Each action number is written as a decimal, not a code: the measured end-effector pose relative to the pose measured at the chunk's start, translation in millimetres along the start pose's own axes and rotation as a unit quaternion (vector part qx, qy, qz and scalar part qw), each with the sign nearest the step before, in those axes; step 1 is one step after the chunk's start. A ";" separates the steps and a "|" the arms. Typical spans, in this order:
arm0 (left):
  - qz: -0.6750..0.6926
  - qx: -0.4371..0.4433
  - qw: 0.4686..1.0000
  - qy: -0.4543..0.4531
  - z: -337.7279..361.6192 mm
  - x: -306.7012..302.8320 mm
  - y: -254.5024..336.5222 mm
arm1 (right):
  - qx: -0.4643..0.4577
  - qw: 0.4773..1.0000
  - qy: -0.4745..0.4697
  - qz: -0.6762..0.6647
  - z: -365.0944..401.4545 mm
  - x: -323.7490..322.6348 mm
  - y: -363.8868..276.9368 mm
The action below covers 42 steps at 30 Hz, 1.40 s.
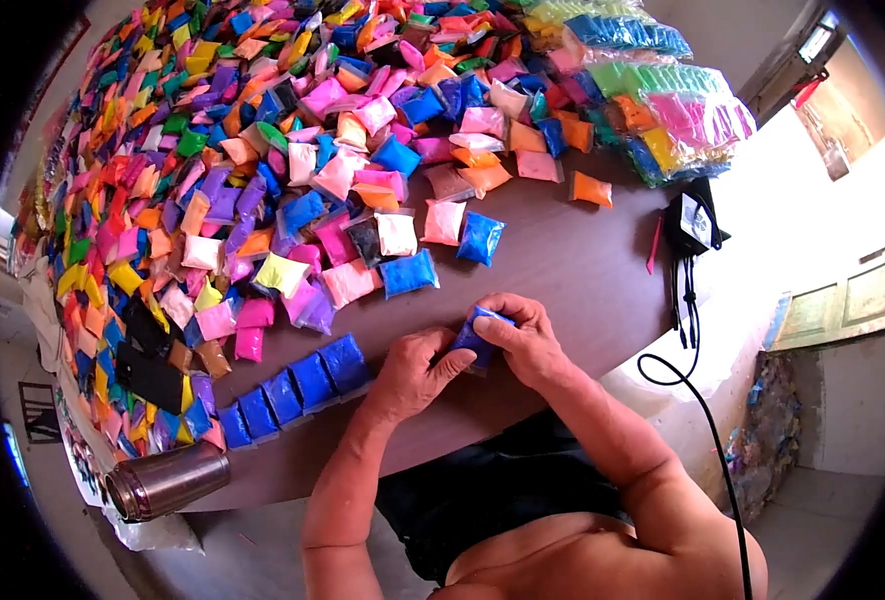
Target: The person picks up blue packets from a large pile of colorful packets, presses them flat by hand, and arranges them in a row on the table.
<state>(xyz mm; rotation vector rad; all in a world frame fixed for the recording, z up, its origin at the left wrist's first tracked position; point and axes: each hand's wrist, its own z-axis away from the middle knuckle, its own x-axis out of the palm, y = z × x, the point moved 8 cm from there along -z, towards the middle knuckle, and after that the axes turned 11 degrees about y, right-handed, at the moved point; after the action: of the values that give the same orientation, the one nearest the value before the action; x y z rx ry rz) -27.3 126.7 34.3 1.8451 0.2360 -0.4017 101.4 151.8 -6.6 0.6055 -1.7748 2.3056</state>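
Note:
Both my hands hold one small blue powder packet just above the brown table, near its front edge. My left hand grips the packet's near side with thumb and fingers. My right hand closes over its top and far side. To the left of my hands, a row of several blue packets lies side by side on the table. Two more blue packets lie loose just beyond my hands.
A huge heap of small packets in many colours covers the table's far and left parts. Clear bags of bundled packets lie at the far right. A black device with a cable sits at the right edge. A metal flask lies front left.

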 end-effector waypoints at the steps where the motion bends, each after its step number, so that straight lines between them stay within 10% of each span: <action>1: -0.001 0.000 1.000 0.001 0.8 0.2 -2.3 | 0.005 1.000 0.009 -0.021 0.1 0.6 -1.4; 42: 0.032 -0.129 0.986 -0.101 9.8 7.4 -18.7 | -0.056 0.986 -0.042 0.152 6.8 8.0 -6.2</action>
<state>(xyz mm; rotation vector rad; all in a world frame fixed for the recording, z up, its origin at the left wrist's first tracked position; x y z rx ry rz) -28.8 122.8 12.3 1.5423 0.0850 -0.4863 97.9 146.1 3.6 0.4442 -2.1534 2.3751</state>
